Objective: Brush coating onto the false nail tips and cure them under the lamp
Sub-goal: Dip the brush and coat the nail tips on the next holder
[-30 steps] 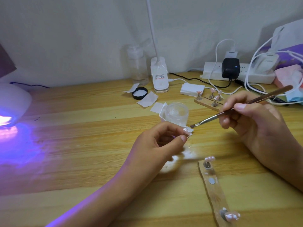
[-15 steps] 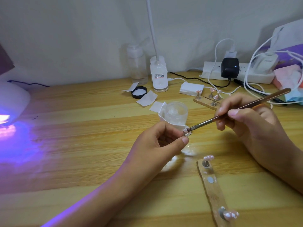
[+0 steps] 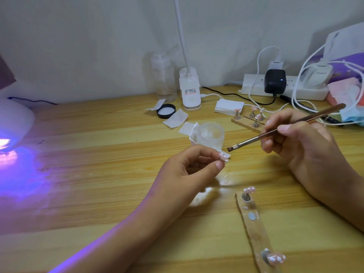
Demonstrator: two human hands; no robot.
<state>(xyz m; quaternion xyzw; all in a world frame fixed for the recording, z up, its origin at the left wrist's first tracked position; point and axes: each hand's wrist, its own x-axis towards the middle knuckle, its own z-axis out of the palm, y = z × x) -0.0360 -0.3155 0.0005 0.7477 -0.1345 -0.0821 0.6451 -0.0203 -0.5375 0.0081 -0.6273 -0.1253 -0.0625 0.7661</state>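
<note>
Left hand (image 3: 189, 174) is raised above the desk (image 3: 98, 154), its fingers (image 3: 212, 168) clamped on one pink false nail tip (image 3: 223, 157), pinched between thumb and forefinger. Right hand (image 3: 307, 142) holds a brown-handled brush (image 3: 275, 131) in a pen grip, fingers (image 3: 285, 128) closed around the handle. The bristle end sits just above and beside the held tip, with a small gap visible. A clear jar (image 3: 210, 134) stands on the desk directly behind the tip. A near wooden strip (image 3: 254, 227) lies below the right hand, carrying one mounted tip at each end. A second wooden stand (image 3: 246, 123) with several tips sits behind the jar. The curing lamp (image 3: 13, 123) is at the far left edge, casting purple light, well apart from both hands.
</note>
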